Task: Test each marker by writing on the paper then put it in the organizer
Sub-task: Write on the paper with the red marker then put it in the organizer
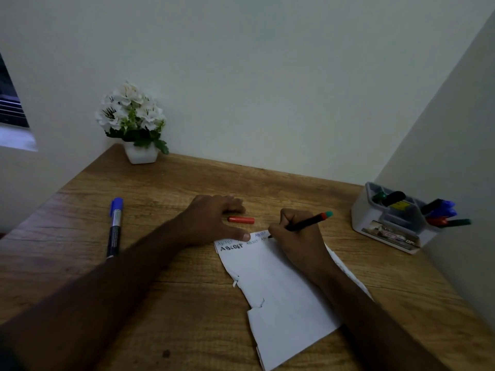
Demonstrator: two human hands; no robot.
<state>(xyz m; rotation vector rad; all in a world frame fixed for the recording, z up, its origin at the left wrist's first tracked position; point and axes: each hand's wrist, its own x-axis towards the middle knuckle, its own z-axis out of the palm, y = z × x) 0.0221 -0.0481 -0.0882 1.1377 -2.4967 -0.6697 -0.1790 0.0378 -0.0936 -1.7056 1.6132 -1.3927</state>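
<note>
Head view: right hand (297, 236) grips the marker (308, 223) mid-barrel, tip on the paper (281, 295); left hand (214, 220), fingers spread, pins the sheet's top edge. Marker looks light, rigid and smooth; best held near the tip. Organizer (388, 223) stands right.

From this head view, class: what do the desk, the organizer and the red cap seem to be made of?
Desk: wood or wood-look laminate, matte; grain lines show. Organizer: likely white plastic, smooth moulded walls. Red cap: probably plastic, slightly glossy.
</note>
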